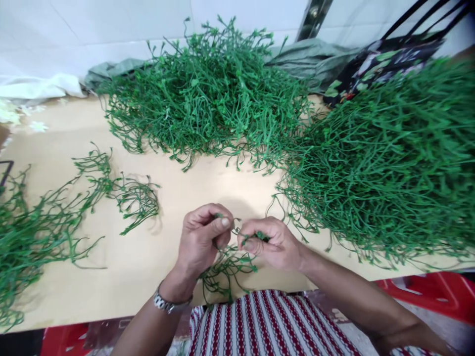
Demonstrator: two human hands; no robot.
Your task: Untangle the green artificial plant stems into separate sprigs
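Observation:
My left hand (200, 235), wearing a metal-band watch (166, 299), has its thumb and forefinger pinched on a thin green stem that looks like part of an artificial flower. Close beside it, my right hand (276, 242) is closed on several green stem pieces (261, 236), their ends showing between the fingers. A short stretch of stem spans the small gap between both hands. Below and partly behind the left hand, a loose bunch of green stems (230, 272) lies at the table's near edge. How the held pieces join is too small to tell.
A large heap of green stems (208, 104) lies along the back of the pale table (122, 287). Another big heap (389, 168) covers the right side, and a looser pile (33, 237) the left. A small cluster (137, 198) sits left of my hands. Red stools (441, 294) stand below.

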